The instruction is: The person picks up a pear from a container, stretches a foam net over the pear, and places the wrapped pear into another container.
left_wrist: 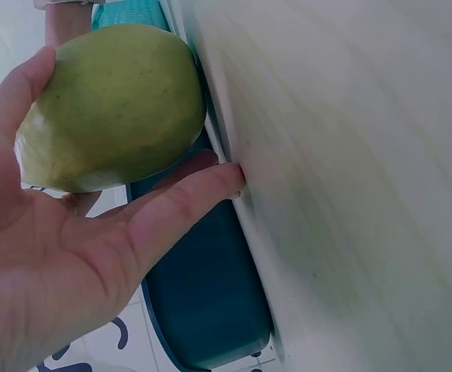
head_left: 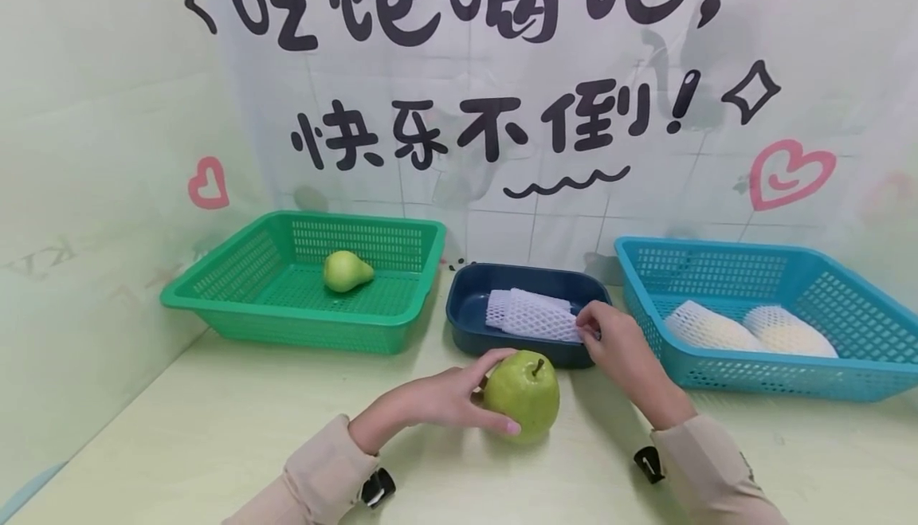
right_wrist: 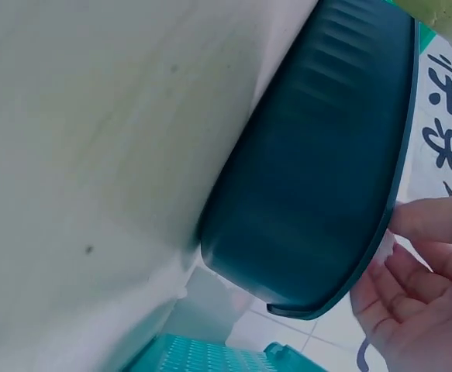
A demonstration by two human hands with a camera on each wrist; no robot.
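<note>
A large green pear (head_left: 527, 397) stands on the table with its stem up. My left hand (head_left: 459, 399) holds it from the left side, thumb across the front and fingers round the back; the left wrist view shows the pear (left_wrist: 117, 105) close against the thumb. White foam net sleeves (head_left: 534, 315) lie in a dark blue tray (head_left: 466, 334) behind the pear. My right hand (head_left: 617, 343) reaches over the tray's right rim and pinches the right end of a sleeve. In the right wrist view the tray wall hides most of the sleeve, with a white bit between the fingertips (right_wrist: 400, 263).
At the left a green basket (head_left: 301, 319) holds one pear (head_left: 347, 272). On the right stands a blue basket (head_left: 774, 370) with two sleeved fruits (head_left: 785, 332). A printed wall sheet (head_left: 459, 182) rises behind the containers.
</note>
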